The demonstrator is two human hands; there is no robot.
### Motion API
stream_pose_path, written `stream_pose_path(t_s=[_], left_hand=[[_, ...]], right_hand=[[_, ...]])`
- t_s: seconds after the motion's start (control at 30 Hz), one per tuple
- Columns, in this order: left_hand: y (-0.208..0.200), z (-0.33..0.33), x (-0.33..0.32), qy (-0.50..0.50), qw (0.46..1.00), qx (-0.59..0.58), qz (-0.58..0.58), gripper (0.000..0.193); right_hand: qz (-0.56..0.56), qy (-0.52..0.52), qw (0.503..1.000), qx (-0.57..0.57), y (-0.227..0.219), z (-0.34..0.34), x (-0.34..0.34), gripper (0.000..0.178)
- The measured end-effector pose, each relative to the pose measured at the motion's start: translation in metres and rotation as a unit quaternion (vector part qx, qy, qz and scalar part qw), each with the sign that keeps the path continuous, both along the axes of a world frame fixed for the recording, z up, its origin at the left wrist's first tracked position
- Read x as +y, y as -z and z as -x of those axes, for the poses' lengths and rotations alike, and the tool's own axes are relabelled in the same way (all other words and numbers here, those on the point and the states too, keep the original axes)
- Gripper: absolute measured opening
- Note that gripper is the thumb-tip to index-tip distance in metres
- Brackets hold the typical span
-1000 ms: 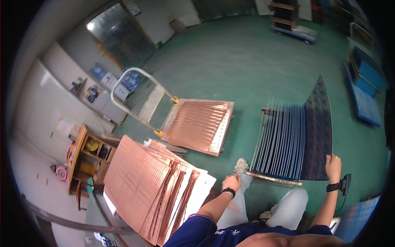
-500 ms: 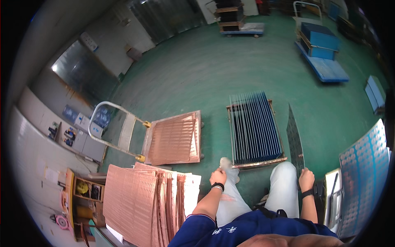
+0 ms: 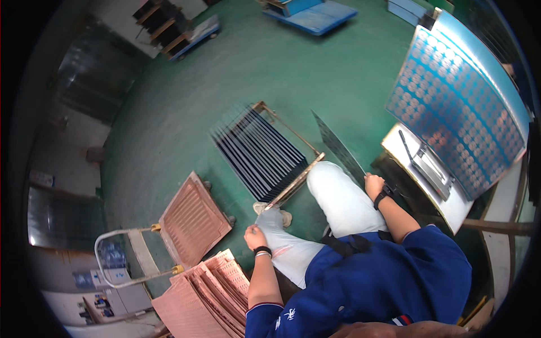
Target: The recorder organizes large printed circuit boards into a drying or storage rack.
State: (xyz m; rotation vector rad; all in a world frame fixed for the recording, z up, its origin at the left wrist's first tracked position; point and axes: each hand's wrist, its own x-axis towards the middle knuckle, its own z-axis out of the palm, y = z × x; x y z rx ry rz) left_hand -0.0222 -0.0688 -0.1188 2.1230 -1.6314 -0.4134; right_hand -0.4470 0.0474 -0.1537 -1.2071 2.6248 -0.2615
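Note:
My right hand (image 3: 373, 185) is closed on the near edge of a thin dark panel (image 3: 340, 147), which stands edge-on beside my right knee. Loosely curled, my left hand (image 3: 255, 238) is by my left leg, with nothing visible in it. Ahead of my knees a metal-framed rack (image 3: 294, 181) holds several dark panels (image 3: 262, 149) side by side on edge. To my left, several copper-coloured sheets (image 3: 197, 304) lean in a stack near my left forearm.
A hand trolley (image 3: 163, 225) with copper-coloured sheets (image 3: 194, 219) stands at the left. On the right, a large blue panel with pale round spots (image 3: 456, 107) leans above a white-topped surface (image 3: 459, 213). A blue platform cart (image 3: 318, 19) and a loaded cart (image 3: 197, 36) stand farther off.
The view has turned to the right, so the rack and trolley appear farther left and the spotted panel shows more fully. My right hand still holds the dark panel.

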Motion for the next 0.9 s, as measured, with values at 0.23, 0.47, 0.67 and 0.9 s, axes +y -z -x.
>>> stream_pose_path(t_s=[0.23,0.47,0.67,0.9], left_hand=[[-0.001,0.007,0.01,0.016,1.0,0.0,-0.003,0.016],[0.007,-0.005,-0.001,0.011,1.0,0.017,-0.006,0.016],[-0.003,0.036,-0.038,0.05,0.989,0.112,0.086,0.016],[-0.009,0.114,-0.101,0.075,0.976,0.2,0.053,0.018]], right_hand=[[0.037,0.111,0.993,0.004,0.053,0.035,0.048,0.02],[0.0,0.223,0.975,-0.024,0.076,0.07,0.08,0.014],[0.036,0.174,0.982,0.065,0.072,0.054,0.076,0.048],[0.271,-0.061,0.948,-0.157,-0.056,-0.013,-0.021,0.044]])
